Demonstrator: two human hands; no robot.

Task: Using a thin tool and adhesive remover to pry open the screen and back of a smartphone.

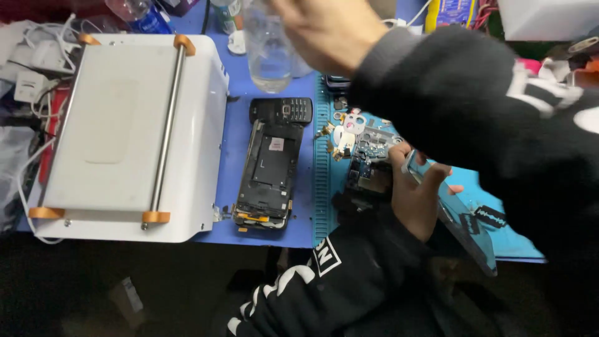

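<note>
Now your right hand (331, 31), up at twelve o'clock, grips a clear plastic bottle (269, 53) — fingers wrapped round it. Your left hand (417, 190) pinches a glass phone panel (458, 215) at four o'clock — beside the opened phone (269, 171).

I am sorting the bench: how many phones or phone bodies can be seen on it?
2. A small black keypad phone lies behind the opened phone body, both on the blue table right of the white machine. More may be hidden under the dark sleeves.

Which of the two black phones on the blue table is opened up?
The bigger phone, lying nearer the person, is open with its insides showing. The small keypad phone just beyond it is closed, its buttons visible.
</note>
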